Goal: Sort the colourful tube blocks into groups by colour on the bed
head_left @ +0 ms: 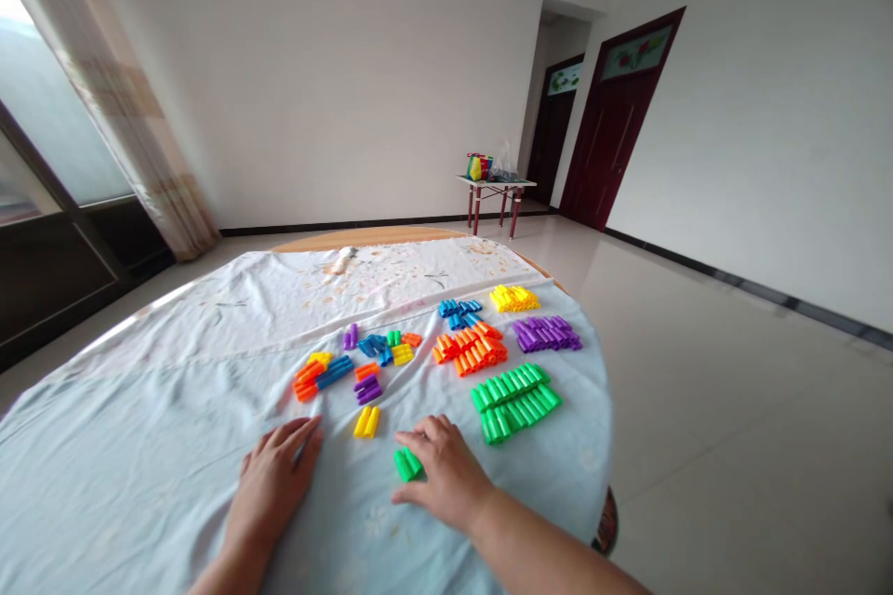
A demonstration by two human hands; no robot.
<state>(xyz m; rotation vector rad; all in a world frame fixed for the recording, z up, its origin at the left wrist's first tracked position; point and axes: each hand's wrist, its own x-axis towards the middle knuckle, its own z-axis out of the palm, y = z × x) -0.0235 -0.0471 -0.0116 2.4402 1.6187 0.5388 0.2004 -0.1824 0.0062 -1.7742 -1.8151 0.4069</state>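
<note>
My left hand (273, 482) lies on the pale blue cloth with its fingers stretched out and holds nothing. My right hand (446, 469) is spread around a small green piece (407, 464), thumb and fingers apart on either side of it. Just ahead is a yellow piece (366, 422). Beyond lie purple (367, 389), orange (308, 381) and blue (335, 372) pieces in a loose scatter. To the right stand sorted groups: green (516, 402), orange (469, 349), purple (547, 334), blue (459, 312) and yellow (514, 298).
The round table (174, 335) has a wrinkled floral cloth over it, with bare wood at its far edge. A small side table (497, 182) with bags stands by the far wall, near dark red doors (619, 125). A curtain hangs at the left.
</note>
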